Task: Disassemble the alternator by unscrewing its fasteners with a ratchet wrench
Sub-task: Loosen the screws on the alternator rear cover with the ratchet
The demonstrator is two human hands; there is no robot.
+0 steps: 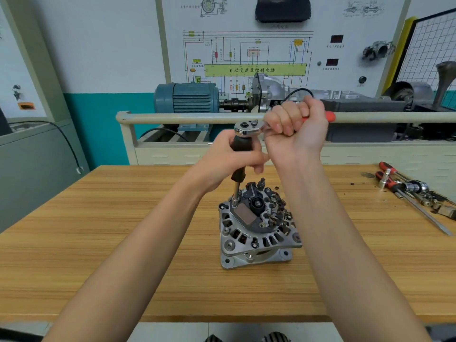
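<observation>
Our main worry is the alternator: it stands free on its end near the middle of the desk, a little toward the far edge, and neither hand steadies it, so a hard pull on the ratchet could twist or tip the whole housing instead of turning the fastener. The tool stack is tall: a thin shaft runs from the black driver handle down to a socket seated at the top left of the rear cover, and any sideways lean as we swing the ratchet could cock the socket, let it slip off and round the head, or knock it into the brown regulator plate and the rectifier parts just beside it. We cannot tell how fully the socket sits on the fastener. Our left hand is curled tightly round the black handle, keeping the shaft roughly upright. Our right hand is clenched in a fist round the ratchet's handle just beside its chrome head, with the red end poking out past the palm toward the right. Gripping that close to the head gives us little leverage, so we judge a jerk more likely than a smooth pull. Spare tools lie near the far right corner, well apart from the work.
</observation>
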